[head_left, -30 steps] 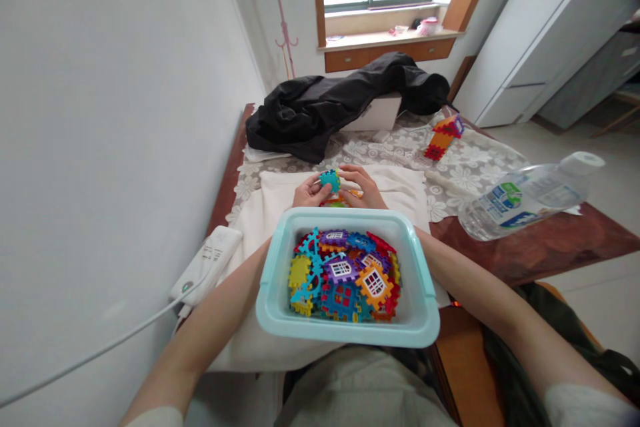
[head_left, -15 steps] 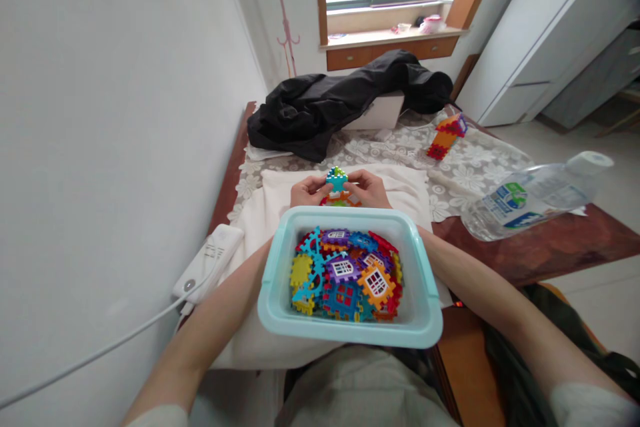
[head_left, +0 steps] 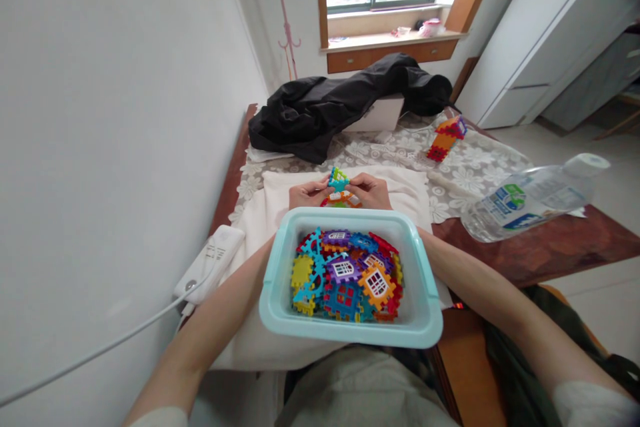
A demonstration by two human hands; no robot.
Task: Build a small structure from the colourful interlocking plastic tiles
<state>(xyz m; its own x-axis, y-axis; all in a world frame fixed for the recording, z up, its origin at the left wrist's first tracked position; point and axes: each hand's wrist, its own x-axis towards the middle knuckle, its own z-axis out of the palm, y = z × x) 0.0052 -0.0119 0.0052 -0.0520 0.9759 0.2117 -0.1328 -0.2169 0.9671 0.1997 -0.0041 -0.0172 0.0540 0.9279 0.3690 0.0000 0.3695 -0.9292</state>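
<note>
Tabletop (head_left: pixel 555 247): brown, partly under a floral tablecloth (head_left: pixel 443 193) and a plain white cloth (head_left: pixel 260 213).
Black fabric (head_left: pixel 305 110): bunched at the far end, draped over a white box (head_left: pixel 380 115).
Plastic tub (head_left: pixel 350 333): pale turquoise, between the forearms, holding mixed interlocking tiles (head_left: pixel 345 270) (some with window grilles).
Bottle (head_left: pixel 525 203): clear, white-capped, right of the tub.
Hands: left hand (head_left: pixel 309 194) and right hand (head_left: pixel 371 191) close together, fingers pinching one small piece from both sides.
Red-and-orange build (head_left: pixel 443 139): on the tablecloth, far right.
Orange pieces (head_left: pixel 350 198): just below the hands, partly hidden by the tub.
Turquoise-and-lime tile assembly (head_left: pixel 339 180): between the fingertips, beyond the tub's far rim.
</note>
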